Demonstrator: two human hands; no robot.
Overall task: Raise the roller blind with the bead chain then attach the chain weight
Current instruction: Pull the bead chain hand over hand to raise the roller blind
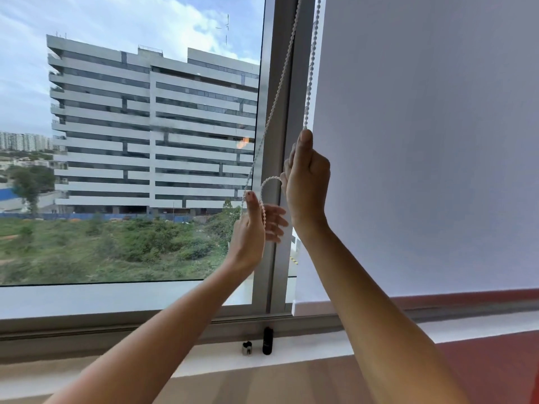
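A pale grey roller blind (423,141) covers the right window pane, its bottom edge just above the sill. Two strands of a white bead chain (281,80) hang in front of the grey window post. My right hand (307,182) is fisted around the right strand, thumb pointing up. My left hand (253,228) sits lower and to the left, holding the left strand between thumb and fingers. A slack loop of chain arcs between the two hands. On the sill below stand a black cylinder (267,341) and a small black-and-silver piece (247,347), possibly the chain weight.
The grey window post (275,272) runs vertically between the bare left pane and the blind. A white sill (116,371) spans the bottom of the view. Through the left glass I see an office block and green scrub. A reddish surface lies at the lower right.
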